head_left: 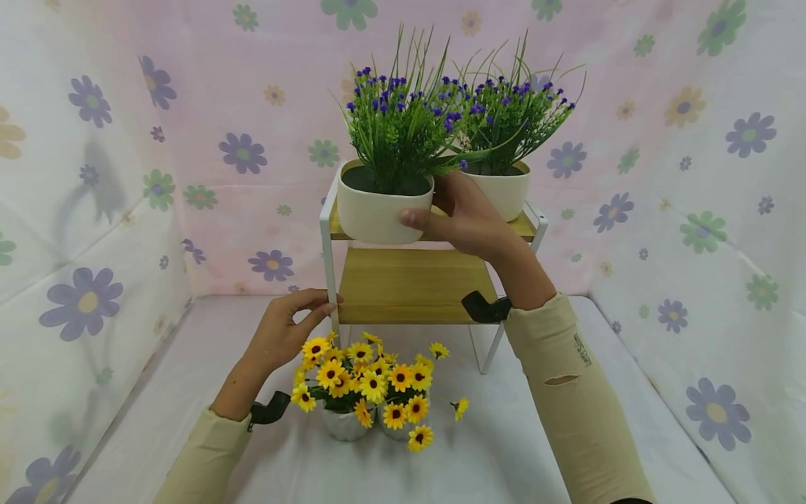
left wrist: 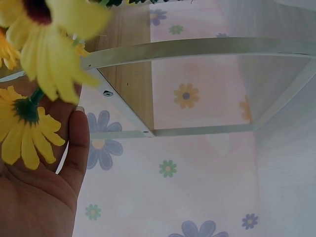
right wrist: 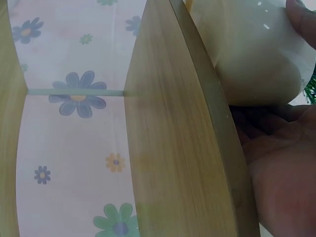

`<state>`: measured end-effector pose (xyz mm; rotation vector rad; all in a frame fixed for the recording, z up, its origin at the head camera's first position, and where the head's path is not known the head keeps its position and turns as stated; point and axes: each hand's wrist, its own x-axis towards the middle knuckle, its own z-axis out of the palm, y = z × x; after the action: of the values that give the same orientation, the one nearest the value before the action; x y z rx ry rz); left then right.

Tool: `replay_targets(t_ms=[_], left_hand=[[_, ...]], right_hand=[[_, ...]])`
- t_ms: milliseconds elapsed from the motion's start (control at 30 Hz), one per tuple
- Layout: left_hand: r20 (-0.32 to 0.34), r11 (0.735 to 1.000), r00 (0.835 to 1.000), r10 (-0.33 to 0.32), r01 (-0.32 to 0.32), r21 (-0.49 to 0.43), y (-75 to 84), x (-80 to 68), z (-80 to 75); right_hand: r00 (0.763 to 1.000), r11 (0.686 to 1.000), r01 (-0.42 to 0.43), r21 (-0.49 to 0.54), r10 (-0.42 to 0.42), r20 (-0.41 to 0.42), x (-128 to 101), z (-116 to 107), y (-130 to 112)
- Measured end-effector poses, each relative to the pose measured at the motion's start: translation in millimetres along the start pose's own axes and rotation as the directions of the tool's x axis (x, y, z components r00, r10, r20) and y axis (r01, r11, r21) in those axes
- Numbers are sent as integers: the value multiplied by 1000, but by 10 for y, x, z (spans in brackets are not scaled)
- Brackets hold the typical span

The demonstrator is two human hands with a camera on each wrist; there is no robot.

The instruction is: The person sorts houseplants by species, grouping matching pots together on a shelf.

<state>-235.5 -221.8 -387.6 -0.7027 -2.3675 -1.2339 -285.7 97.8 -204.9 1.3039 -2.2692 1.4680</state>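
My right hand (head_left: 472, 218) grips the right end of a white oval pot (head_left: 378, 213) of grass and purple flowers. The pot is at the left front of the shelf rack's top board; in the right wrist view, the white pot (right wrist: 261, 54) shows beside the board's edge, with fingers under it. My left hand (head_left: 280, 330) pinches the left front leg of the white-framed wooden shelf rack (head_left: 412, 283) near its lower board. In the left wrist view, yellow petals (left wrist: 54, 59) partly cover the left hand (left wrist: 39, 192).
A second white pot (head_left: 504, 192) of purple flowers stands on the top board at the right. In front of the rack, yellow artificial flowers (head_left: 371, 385) grow from two small white pots (head_left: 349, 425) on the white-covered table (head_left: 478, 455). Flower-printed cloth walls surround it.
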Motion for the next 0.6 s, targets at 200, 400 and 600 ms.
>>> replay_targets(t_ms=[200,400,600], left_hand=[[-1,1000,1000,0,0,-7,7,-4,6],[-1,1000,1000,8,-8,-2,-11,-9,3],[-4,1000,1000,5,-5,-10,-11,-2,7]], right_hand=[[993,990,-118,-77,117,-22,79,10,-38],[979,970,-205,-128,203,-32,158,46,-62],[973,964,-231,-134,228,-35,202,49,-28]])
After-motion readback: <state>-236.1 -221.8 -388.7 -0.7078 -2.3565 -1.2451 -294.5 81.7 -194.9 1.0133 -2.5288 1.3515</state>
